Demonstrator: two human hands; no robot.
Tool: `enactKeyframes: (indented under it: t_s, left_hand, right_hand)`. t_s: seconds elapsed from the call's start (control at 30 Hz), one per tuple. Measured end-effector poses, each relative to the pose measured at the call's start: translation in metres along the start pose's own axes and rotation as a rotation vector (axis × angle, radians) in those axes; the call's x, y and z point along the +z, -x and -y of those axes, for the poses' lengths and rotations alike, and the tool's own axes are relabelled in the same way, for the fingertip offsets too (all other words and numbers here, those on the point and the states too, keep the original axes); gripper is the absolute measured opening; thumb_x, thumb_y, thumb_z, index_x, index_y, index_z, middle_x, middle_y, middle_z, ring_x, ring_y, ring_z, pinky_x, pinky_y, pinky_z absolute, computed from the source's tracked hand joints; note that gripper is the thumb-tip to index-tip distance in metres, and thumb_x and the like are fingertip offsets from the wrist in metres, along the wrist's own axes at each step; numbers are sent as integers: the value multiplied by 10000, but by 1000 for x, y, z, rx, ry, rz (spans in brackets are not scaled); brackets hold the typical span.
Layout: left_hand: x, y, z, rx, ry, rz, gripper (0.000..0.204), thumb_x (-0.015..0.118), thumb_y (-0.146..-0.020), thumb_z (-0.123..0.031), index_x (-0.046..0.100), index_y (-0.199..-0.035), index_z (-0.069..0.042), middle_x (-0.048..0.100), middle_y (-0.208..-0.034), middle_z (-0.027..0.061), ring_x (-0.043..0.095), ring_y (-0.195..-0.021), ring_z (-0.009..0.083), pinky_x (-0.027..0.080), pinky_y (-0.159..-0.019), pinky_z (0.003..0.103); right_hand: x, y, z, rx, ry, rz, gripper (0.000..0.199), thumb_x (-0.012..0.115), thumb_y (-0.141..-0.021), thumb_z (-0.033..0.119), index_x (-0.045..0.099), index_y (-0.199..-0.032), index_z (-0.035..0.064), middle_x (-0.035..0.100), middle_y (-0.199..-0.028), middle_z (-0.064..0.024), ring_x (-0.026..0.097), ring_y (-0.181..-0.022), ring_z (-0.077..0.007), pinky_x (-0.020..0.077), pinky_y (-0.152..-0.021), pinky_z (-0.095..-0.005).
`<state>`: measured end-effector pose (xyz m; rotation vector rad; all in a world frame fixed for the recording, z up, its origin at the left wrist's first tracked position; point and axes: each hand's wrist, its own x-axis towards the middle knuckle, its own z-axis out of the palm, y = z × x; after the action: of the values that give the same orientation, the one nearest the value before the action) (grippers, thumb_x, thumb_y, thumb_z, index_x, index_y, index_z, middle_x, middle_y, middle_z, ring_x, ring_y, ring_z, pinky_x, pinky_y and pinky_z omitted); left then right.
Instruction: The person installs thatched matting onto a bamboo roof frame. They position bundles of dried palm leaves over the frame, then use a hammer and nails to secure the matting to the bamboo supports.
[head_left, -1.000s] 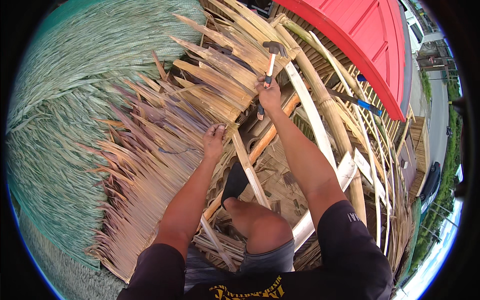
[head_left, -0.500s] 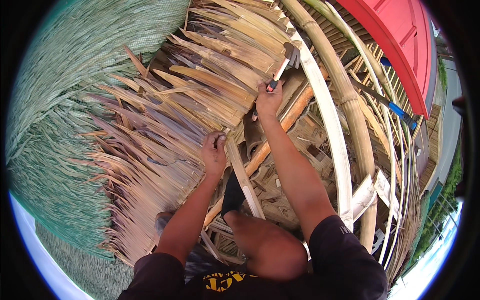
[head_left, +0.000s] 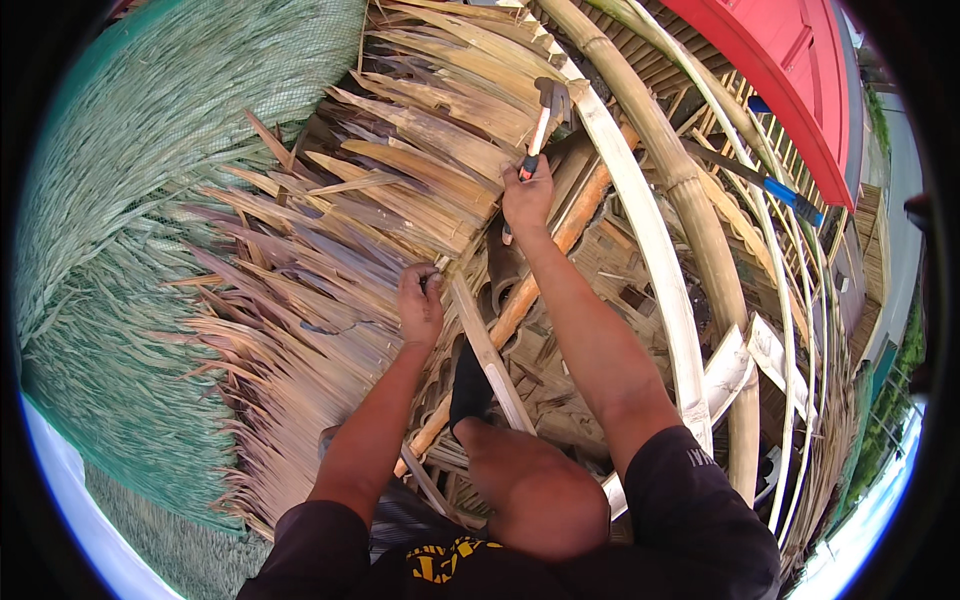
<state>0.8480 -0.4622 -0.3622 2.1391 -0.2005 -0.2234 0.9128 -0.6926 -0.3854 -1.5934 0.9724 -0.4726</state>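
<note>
A claw hammer (head_left: 541, 125) with a dark head and a pale, red and black handle is in my right hand (head_left: 527, 200), its fingers wrapped round the grip. The head points up and away, over the edge of the dried palm thatch (head_left: 430, 205). Nearer and to the left, my left hand (head_left: 420, 308) is closed in a pinch at the thatch edge. What it pinches is too small to make out. Beside those fingertips begins a flat wooden strip (head_left: 488, 350), slanting down toward my bent knee (head_left: 540, 500).
Green netting (head_left: 120, 370) covers thatch on the left. Curved bamboo poles (head_left: 690, 190) and a pale split batten (head_left: 650, 240) arch along the right. A saw with a blue handle (head_left: 793, 200) lies across thin strips below a red panel (head_left: 785, 60). Beneath me is a debris-strewn woven surface (head_left: 600, 290).
The hammer has come slightly left and nearer in my right hand. My left hand keeps its pinch at the thatch edge. The whole view has shifted a little.
</note>
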Motion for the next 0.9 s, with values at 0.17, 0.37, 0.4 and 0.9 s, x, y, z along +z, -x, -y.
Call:
enactKeyframes:
  t_s: [0.17, 0.37, 0.4, 0.9]
  left_hand:
    - [-36, -7, -17, 82, 72, -63, 147, 571, -885, 70, 583, -1016, 5, 625, -1027, 179, 613, -955, 350, 497, -872, 401]
    - [-30, -58, -97, -365, 892, 61, 135, 580, -1047, -118, 536, -1121, -13, 620, -1032, 76, 625, -945, 134, 580, -819, 281]
    - [-22, -82, -115, -358, 1117, -73, 144, 582, -1044, -115, 533, -1134, -14, 618, -1039, 78, 629, -943, 148, 580, -861, 304]
    - [-89, 112, -155, -961, 393, 717, 83, 636, -1002, -204, 638, -1053, -138, 615, -898, -44, 556, -832, 87, 463, -760, 306]
  right_hand:
    - [-24, 17, 66, 43, -236, 165, 206, 722, -935, 112, 522, -937, 63, 541, -739, -1, 565, -708, -100, 515, -635, -293]
    - [-42, 16, 165, 36, -297, 266, 201, 705, -978, 155, 579, -1118, 86, 578, -1068, 7, 603, -973, -112, 609, -738, -323]
    - [-32, 7, 186, -41, -359, 334, 205, 707, -976, 153, 586, -1128, 86, 580, -1075, 6, 601, -983, -119, 605, -761, -343]
    - [-374, 262, 180, 289, 1050, -168, 384, 706, -874, 98, 618, -1248, 118, 640, -1284, -68, 597, -1186, -311, 475, -959, -471]
